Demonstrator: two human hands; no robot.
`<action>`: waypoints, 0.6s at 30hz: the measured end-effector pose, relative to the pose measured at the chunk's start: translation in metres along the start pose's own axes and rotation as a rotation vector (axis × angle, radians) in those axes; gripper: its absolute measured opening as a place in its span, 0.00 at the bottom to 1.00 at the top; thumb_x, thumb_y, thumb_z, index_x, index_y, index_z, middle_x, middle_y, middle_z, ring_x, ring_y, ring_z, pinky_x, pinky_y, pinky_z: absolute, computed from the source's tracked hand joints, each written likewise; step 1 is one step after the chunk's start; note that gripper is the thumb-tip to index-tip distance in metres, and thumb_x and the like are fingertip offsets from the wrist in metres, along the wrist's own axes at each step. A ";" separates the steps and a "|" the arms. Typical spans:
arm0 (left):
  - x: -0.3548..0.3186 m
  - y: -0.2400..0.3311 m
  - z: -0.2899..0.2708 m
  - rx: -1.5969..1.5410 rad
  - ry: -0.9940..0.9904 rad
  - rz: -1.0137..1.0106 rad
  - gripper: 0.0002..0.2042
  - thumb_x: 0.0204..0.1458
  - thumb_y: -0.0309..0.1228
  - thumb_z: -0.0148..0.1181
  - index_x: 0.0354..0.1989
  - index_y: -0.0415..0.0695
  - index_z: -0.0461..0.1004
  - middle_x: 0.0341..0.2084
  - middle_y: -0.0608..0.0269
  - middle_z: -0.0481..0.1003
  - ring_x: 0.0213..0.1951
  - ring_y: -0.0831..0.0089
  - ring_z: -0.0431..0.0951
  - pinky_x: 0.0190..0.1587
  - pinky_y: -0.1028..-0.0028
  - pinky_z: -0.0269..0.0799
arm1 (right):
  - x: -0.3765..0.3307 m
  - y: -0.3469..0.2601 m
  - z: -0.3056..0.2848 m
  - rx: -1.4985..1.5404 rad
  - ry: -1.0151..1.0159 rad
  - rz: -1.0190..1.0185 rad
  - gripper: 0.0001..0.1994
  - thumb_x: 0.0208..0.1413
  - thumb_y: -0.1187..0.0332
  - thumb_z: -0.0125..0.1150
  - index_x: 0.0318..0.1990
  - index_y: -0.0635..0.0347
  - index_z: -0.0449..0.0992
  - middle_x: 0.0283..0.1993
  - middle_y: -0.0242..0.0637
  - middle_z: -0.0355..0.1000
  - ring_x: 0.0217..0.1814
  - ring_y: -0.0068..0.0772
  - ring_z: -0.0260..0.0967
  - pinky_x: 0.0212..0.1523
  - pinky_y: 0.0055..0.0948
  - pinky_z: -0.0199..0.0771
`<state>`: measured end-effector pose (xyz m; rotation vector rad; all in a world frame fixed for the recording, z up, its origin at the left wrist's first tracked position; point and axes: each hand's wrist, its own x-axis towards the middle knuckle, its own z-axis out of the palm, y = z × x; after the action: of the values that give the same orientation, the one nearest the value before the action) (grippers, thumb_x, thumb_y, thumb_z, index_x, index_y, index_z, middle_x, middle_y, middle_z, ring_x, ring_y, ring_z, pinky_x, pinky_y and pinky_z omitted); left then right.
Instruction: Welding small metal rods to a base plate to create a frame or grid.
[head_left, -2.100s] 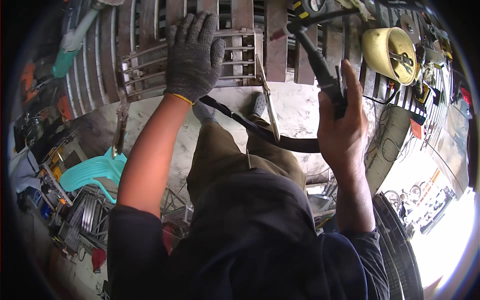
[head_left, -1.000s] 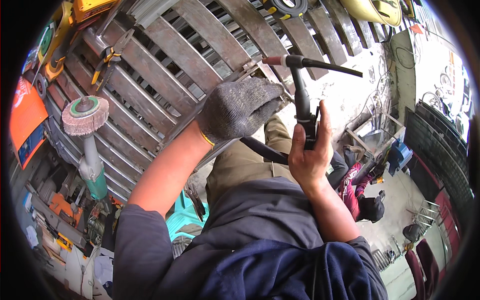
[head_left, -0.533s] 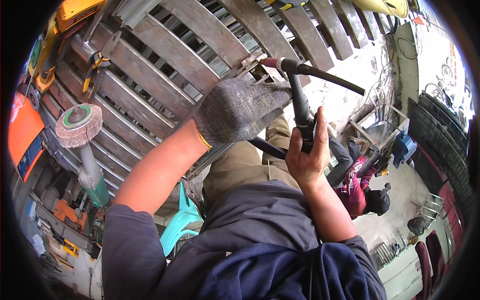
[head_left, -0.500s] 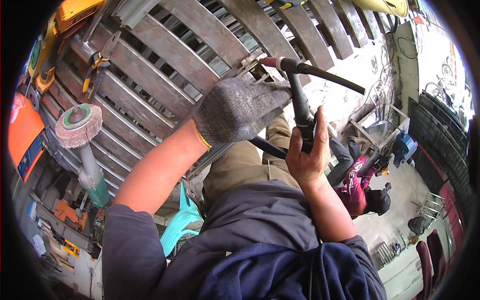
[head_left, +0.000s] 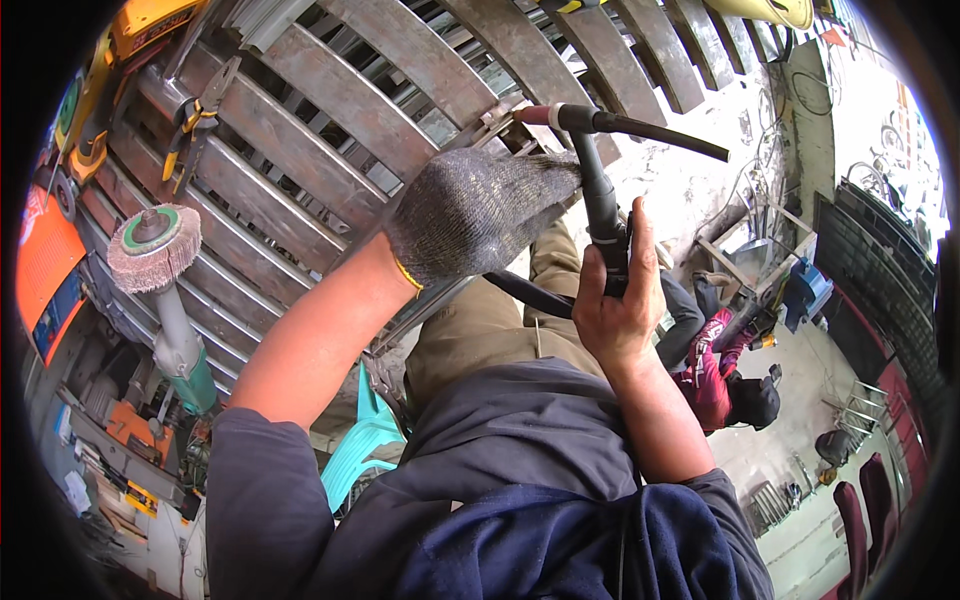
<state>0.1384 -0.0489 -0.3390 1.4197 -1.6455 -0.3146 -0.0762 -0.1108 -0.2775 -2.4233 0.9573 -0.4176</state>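
Observation:
A black TIG welding torch [head_left: 600, 200] stands upright before me, its reddish nozzle pointing left and its long dark back cap reaching right. My bare right hand [head_left: 622, 305] is closed round the handle, with the forefinger stretched up along it. My left hand [head_left: 470, 215], in a dark knitted glove with a yellow cuff edge, comes in from the left. Its fingers are drawn together at the torch's neck, and their tips are partly hidden. Beneath the nozzle lies a small metal piece [head_left: 487, 130] at the slatted bench's edge. A black cable [head_left: 530, 297] runs behind my hands.
The steel-slat bench [head_left: 340, 85] spreads ahead and left. Pliers [head_left: 203, 120] and an angle grinder with a flap wheel [head_left: 155, 250] lie at its left. A turquoise plastic stool [head_left: 362, 440] stands below. At the right, another person in a red sleeve [head_left: 708, 365] crouches near metal frames.
The torch has shifted slightly up and left, and my right hand has risen a little with it. My left hand stays at the torch's neck.

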 end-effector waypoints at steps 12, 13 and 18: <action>0.001 0.005 0.000 0.004 0.003 -0.074 0.15 0.51 0.28 0.70 0.48 0.43 0.83 0.39 0.56 0.84 0.41 0.54 0.85 0.51 0.56 0.80 | -0.003 -0.010 -0.010 -0.021 -0.095 0.135 0.37 0.62 0.75 0.63 0.76 0.67 0.52 0.50 0.57 0.76 0.45 0.50 0.79 0.45 0.41 0.79; 0.000 0.010 -0.001 -0.020 -0.027 -0.119 0.14 0.50 0.27 0.73 0.46 0.40 0.83 0.40 0.53 0.84 0.42 0.52 0.85 0.52 0.53 0.79 | -0.008 -0.012 -0.011 0.004 -0.114 0.277 0.40 0.63 0.75 0.63 0.78 0.64 0.47 0.51 0.52 0.78 0.46 0.42 0.80 0.45 0.35 0.80; 0.001 0.006 -0.004 -0.010 0.055 0.039 0.14 0.50 0.26 0.72 0.46 0.41 0.83 0.40 0.54 0.84 0.39 0.52 0.84 0.50 0.54 0.80 | -0.010 -0.008 -0.018 0.233 0.066 0.241 0.43 0.65 0.80 0.58 0.80 0.64 0.34 0.47 0.48 0.72 0.40 0.28 0.70 0.43 0.24 0.72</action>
<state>0.1377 -0.0471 -0.3323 1.3753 -1.6221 -0.2591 -0.0871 -0.1044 -0.2594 -2.0682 1.1454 -0.4937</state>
